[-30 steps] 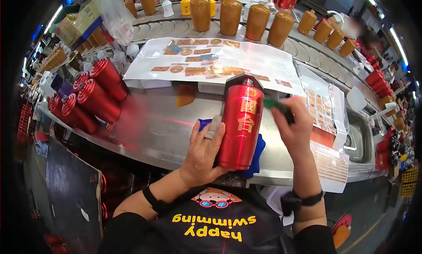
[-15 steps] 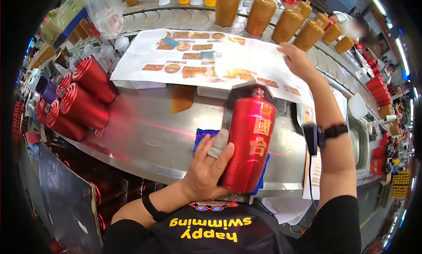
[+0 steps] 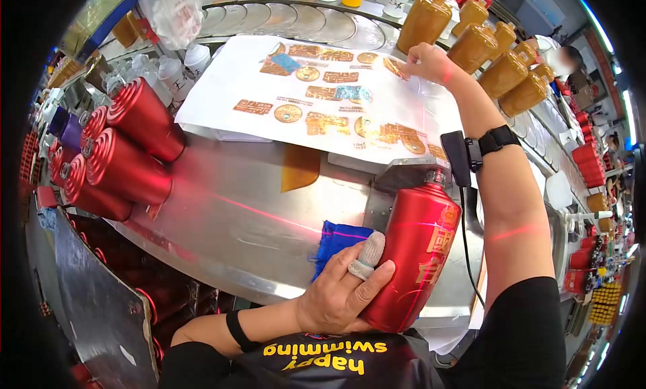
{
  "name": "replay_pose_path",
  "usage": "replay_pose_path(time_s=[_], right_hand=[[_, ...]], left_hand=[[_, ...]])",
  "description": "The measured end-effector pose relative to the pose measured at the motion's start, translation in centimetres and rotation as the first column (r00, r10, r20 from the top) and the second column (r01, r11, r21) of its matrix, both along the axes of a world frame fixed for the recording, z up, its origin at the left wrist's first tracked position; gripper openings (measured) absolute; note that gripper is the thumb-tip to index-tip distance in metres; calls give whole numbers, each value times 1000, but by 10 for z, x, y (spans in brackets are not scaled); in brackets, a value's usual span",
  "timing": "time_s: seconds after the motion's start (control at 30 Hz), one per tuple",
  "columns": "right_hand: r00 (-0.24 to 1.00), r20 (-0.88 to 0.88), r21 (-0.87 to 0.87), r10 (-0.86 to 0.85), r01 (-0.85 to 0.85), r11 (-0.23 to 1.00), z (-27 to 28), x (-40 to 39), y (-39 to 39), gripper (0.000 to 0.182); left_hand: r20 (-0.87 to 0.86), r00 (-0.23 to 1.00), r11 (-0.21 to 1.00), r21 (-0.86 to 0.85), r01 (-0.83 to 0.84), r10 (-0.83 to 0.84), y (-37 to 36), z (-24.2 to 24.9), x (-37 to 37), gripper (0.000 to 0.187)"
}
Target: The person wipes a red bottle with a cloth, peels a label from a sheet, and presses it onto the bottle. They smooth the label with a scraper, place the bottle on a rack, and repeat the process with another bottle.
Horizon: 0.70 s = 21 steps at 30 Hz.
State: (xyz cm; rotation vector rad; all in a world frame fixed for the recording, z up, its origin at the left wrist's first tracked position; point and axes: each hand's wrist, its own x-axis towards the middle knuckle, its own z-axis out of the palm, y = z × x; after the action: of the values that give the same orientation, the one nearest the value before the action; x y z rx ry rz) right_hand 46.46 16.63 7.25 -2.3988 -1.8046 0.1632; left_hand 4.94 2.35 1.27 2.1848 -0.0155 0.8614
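Observation:
My left hand (image 3: pixel 344 288), a knitted cover on one finger, presses its thumb and fingers against the lower side of a red bottle (image 3: pixel 418 254). The bottle leans in front of me, gold characters on its side and its neck at a metal bracket (image 3: pixel 410 170). Beneath it a blue cloth (image 3: pixel 334 244) sticks out. At the upper right edge of a white sheet (image 3: pixel 235 73), my right hand (image 3: pixel 431 64) pinches a gold label (image 3: pixel 396 68); whether its edge is lifted is hard to see. Other gold labels (image 3: pixel 328 123) and blue pieces (image 3: pixel 285 62) lie on the sheet.
Several red bottles (image 3: pixel 128 167) cluster at the left on the steel table (image 3: pixel 235 207). Brown bottles (image 3: pixel 481 47) line the conveyor (image 3: pixel 289 22) at the back right. A plastic bag (image 3: pixel 171 15) hangs at the back left. A person (image 3: pixel 562 59) is farther off at the right.
My right hand has moved from the sheet's right edge in to the gold label, its fingers closing there. My left hand still holds the bottle. The whole view has shifted.

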Motion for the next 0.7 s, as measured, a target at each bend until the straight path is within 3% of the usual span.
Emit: replay_pose_path(time_s=[0.07, 0.2, 0.3, 0.4, 0.5, 0.6, 0.7], right_hand=[[995, -100, -44, -21, 17, 999, 4, -3, 0, 25], [1000, -1, 72, -2, 2, 997, -3, 10, 5, 25], [980, 169, 256, 104, -146, 955, -4, 10, 0, 24], [973, 194, 272, 125, -176, 946, 9, 5, -6, 23], [1000, 18, 116, 11, -13, 993, 34, -19, -16, 21], [998, -44, 60, -37, 39, 997, 49, -34, -30, 19], [998, 20, 84, 56, -58, 995, 55, -35, -42, 15]], left_hand=[[-3, 1000, 1000, 2, 1, 0, -1, -1, -1, 96], [-17, 1000, 1000, 18, 0, 0, -1, -2, -2, 98], [4, 1000, 1000, 25, -12, 12, -1, -1, -2, 98], [20, 999, 999, 20, -27, 26, -4, -1, 0, 97], [20, 1000, 999, 39, -15, 14, -2, -4, -1, 96], [-43, 994, 991, -93, 96, -100, 8, 10, -7, 83], [-167, 973, 982, 70, 175, -161, 60, 40, -12, 62]])
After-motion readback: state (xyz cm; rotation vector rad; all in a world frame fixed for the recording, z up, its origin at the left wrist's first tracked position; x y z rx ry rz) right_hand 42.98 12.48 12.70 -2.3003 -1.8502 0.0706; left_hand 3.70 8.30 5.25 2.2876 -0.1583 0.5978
